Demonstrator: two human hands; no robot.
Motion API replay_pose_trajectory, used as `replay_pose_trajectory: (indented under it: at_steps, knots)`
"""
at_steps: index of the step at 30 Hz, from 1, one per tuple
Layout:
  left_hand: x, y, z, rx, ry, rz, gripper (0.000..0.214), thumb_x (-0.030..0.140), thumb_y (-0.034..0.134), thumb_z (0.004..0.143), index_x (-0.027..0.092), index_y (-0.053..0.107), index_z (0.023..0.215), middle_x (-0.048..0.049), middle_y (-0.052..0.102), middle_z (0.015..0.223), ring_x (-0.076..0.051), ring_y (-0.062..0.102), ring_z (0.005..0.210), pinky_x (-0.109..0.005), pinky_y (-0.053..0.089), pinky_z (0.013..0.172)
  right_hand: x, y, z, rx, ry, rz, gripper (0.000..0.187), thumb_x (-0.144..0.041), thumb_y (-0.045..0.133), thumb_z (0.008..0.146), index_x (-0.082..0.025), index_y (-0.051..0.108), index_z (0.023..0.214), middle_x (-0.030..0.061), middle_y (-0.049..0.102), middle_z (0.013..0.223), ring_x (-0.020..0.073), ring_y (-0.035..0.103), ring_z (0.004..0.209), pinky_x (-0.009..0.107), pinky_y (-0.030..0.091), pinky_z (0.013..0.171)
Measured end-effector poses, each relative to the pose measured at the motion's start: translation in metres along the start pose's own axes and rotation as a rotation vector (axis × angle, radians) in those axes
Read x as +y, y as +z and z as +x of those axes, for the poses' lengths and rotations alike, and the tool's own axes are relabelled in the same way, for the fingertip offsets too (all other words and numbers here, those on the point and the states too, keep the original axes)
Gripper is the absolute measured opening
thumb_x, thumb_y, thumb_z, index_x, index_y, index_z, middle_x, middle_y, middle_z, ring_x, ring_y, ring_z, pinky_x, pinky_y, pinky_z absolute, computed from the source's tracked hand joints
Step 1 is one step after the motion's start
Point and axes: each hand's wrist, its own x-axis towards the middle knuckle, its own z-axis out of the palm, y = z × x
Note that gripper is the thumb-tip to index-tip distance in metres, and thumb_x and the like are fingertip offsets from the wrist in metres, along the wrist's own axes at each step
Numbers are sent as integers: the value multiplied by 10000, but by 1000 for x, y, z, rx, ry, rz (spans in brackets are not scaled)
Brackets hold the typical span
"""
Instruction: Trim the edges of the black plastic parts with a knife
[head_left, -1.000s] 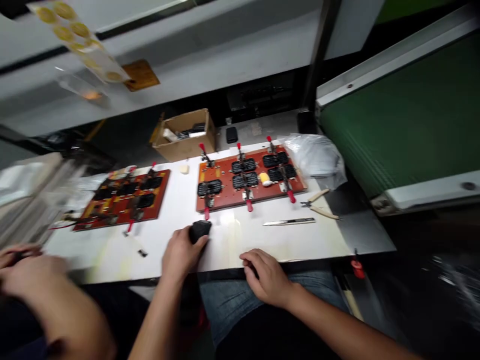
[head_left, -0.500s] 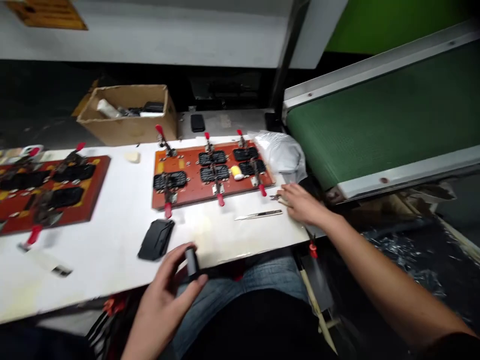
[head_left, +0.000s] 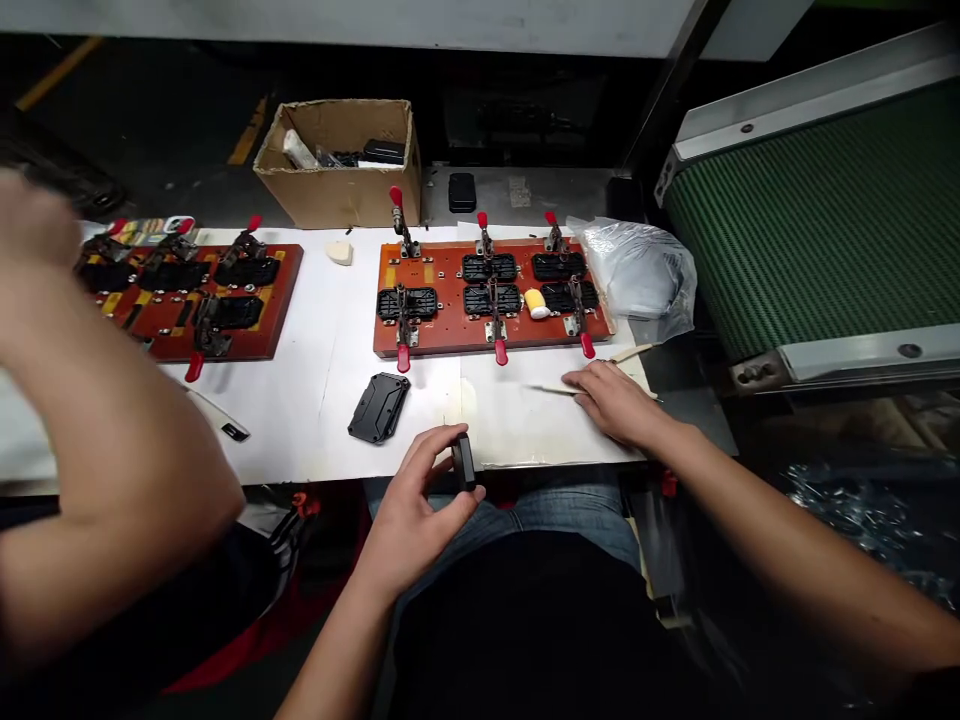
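Note:
My left hand [head_left: 420, 500] grips a small black rectangular plastic case [head_left: 463, 462] on edge between thumb and fingers, just off the table's front edge. On the white table, the fingers of my right hand [head_left: 619, 402] are closed over a slim pointed metal tool [head_left: 553, 388]; its tip is blurred and its middle hidden under the hand. Just beyond that hand lies a cream-handled tool [head_left: 631, 353]. Another black plastic case [head_left: 379, 408] rests flat left of centre. Behind it stands a red-brown fixture board [head_left: 450, 342] with black parts under red-handled toggle clamps.
A co-worker's arm [head_left: 112, 400] reaches across the left, over a second fixture board [head_left: 277, 320]. At the back are a cardboard box [head_left: 337, 195] and a clear plastic bag [head_left: 645, 275]. A green conveyor belt [head_left: 840, 230] runs on the right. A yellow-and-white spool [head_left: 536, 303] sits on the nearer board.
My right hand has moved off the cream-handled tool and onto the slim pointed tool. The left hand still holds the case. A co-worker's arm has come into view, and the camera view has shifted.

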Motion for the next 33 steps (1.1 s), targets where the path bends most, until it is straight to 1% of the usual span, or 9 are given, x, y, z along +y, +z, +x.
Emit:
replay_pose_trajectory:
  at_steps: [3, 6, 8, 10, 13, 16, 20, 26, 33]
  knots:
    - [3, 1, -1, 2, 4, 4, 524, 251, 754, 913, 404, 597, 1388, -22, 518, 1481, -234, 546, 1387, -417, 517, 1167, -16, -1, -5, 69, -9, 90, 285, -199, 453, 1010, -126, 620, 1229, 181, 598, 1155, 333, 618, 1065, 506, 547, 951]
    - [4, 3, -3, 7, 9, 6, 532, 223, 756, 903, 394, 605, 1383, -27, 520, 1475, -235, 553, 1379, -408, 528, 1152, -47, -18, -19, 137, -65, 317, 327, -149, 460, 995, -167, 530, 1314, 135, 627, 1167, 264, 644, 1001, 420, 553, 900]
    - [5, 5, -4, 10, 23, 1, 548, 209, 764, 891, 380, 607, 1387, -34, 529, 1474, -240, 554, 1382, -399, 537, 1141, -74, -31, -27, 65, -168, 486, 461, -103, 433, 1006, -206, 464, 1455, 68, 654, 1078, 203, 648, 903, 346, 546, 845]
    - [6, 7, -4, 6, 28, -3, 568, 195, 769, 882, 366, 606, 1399, -40, 544, 1478, -249, 556, 1391, -398, 541, 1137, -97, -41, -31, -38, -289, 574, 531, -114, 437, 1048, -246, 428, 1562, 42, 642, 1039, 172, 635, 875, 310, 532, 829]
    - [10, 9, -4, -14, 9, -18, 597, 165, 763, 875, 347, 597, 1420, -45, 572, 1495, -260, 572, 1390, -417, 532, 1157, -116, -46, -32, -85, -382, 566, 455, -214, 511, 1101, -265, 514, 1553, 53, 628, 1053, 170, 626, 894, 302, 524, 820]
    - [15, 9, -5, -26, -15, -35, 619, 140, 755, 870, 333, 591, 1435, -41, 593, 1502, -263, 591, 1382, -423, 525, 1171, -119, -44, -31, -48, -395, 540, 390, -215, 527, 1106, -240, 589, 1491, 71, 667, 1101, 180, 647, 942, 307, 529, 829]
    - [20, 8, -7, -32, -45, -34, 628, 133, 755, 869, 330, 593, 1443, -37, 602, 1503, -269, 604, 1374, -412, 536, 1158, -120, -44, -30, -9, -426, 528, 371, -165, 513, 1101, -182, 608, 1458, 103, 703, 1182, 202, 670, 1039, 329, 539, 894]
    - [22, 8, -7, -38, -63, -1, 624, 172, 778, 868, 335, 595, 1441, -41, 605, 1502, -261, 651, 1306, -421, 541, 1149, -119, -43, -28, 6, -438, 492, 402, -168, 527, 1094, -241, 591, 1484, 91, 720, 1199, 214, 688, 1047, 353, 564, 893]
    - [21, 9, -6, -47, -69, 15, 698, 158, 771, 868, 335, 541, 1503, -50, 618, 1496, -271, 662, 1304, -450, 532, 1173, -118, -43, -30, -16, -425, 464, 378, -181, 516, 1099, -215, 610, 1463, 92, 718, 1167, 214, 679, 1010, 355, 561, 857]
